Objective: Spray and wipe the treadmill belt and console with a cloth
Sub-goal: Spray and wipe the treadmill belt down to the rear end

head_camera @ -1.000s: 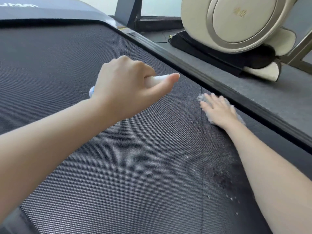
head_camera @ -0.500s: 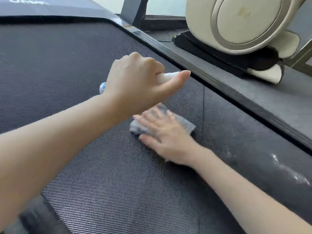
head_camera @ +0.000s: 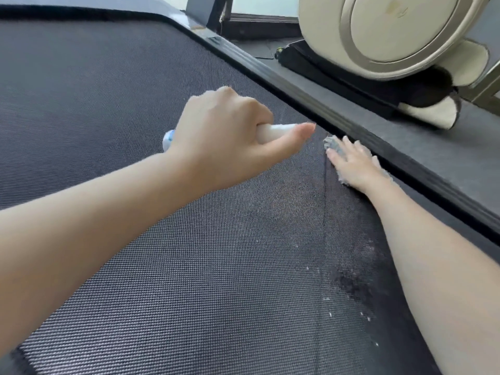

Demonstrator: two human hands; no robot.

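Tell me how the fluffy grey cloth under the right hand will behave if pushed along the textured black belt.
The fluffy grey cloth is probably limp: it lies flattened under the right hand, ragged edges showing. It will likely drag and bunch on the textured black belt rather than slide. It seems light, lying so thin.

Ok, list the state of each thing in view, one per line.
left hand: grips the spray bottle.
spray bottle: held sideways in the fist, both ends showing.
right hand: flat, fingers straight, pressing the cloth.
cloth: flattened on the belt by its right edge.
belt: dark wet patch and white specks on its right side.
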